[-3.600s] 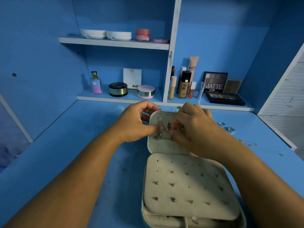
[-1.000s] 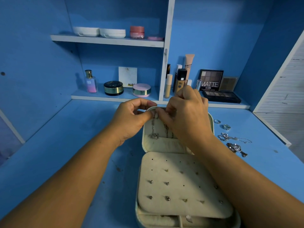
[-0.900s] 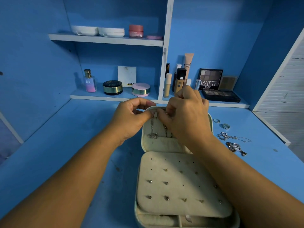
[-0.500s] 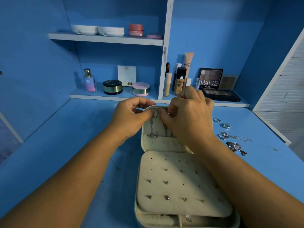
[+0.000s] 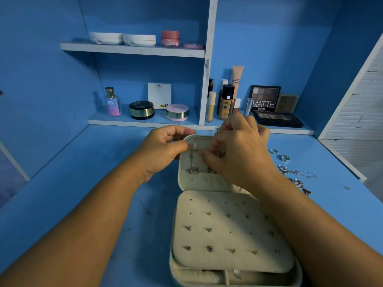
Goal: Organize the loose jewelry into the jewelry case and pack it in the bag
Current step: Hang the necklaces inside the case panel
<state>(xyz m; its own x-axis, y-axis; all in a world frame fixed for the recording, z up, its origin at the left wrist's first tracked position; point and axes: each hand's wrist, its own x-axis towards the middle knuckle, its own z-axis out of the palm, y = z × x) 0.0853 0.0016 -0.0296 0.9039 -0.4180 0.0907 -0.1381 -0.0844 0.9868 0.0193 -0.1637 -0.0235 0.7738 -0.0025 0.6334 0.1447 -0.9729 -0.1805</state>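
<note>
Upper shelf (image 5: 132, 51): two white shallow round cases (image 5: 122, 38) side by side, a pink jar (image 5: 170, 38) and a flat pink disc (image 5: 193, 46) to their right.
Lower shelf, left bay: a clear perfume bottle with pink liquid and gold cap (image 5: 112, 102), a black-and-gold round compact (image 5: 141, 109), a white square card (image 5: 159, 98) leaning on the back wall, and a pink round compact (image 5: 177, 112).
Left hand (image 5: 163, 151): at the case lid's upper left corner; thumb and forefinger pinch a small white tab (image 5: 194, 146), the other fingers curled.
Cream open jewelry case (image 5: 182, 179): on the blue worktop (image 5: 83, 183), centre, lid tilted back.
Lid contents: a silver chain necklace (image 5: 191, 162) hangs from the tab, pendant low by the lid pocket; a second silver chain (image 5: 211, 169) hangs beside it, partly hidden.
Base contents: a cream perforated panel (image 5: 228, 230) lies over the tray, with small stud earrings (image 5: 209, 248) set in its holes; divided compartments show under its near edge.
Right hand (image 5: 241, 154): over the lid's upper right; fingers tightly curled above the second chain. I cannot tell whether they grip it.
Lower shelf, right bay: upright makeup tubes and bottles (image 5: 225, 104), a dark palette marked MATTE (image 5: 265, 99), a flat black palette (image 5: 277, 119).
Loose jewelry: two silver rings (image 5: 285, 158) and tangled silver chains (image 5: 296, 179) on the worktop, right of the case.
</note>
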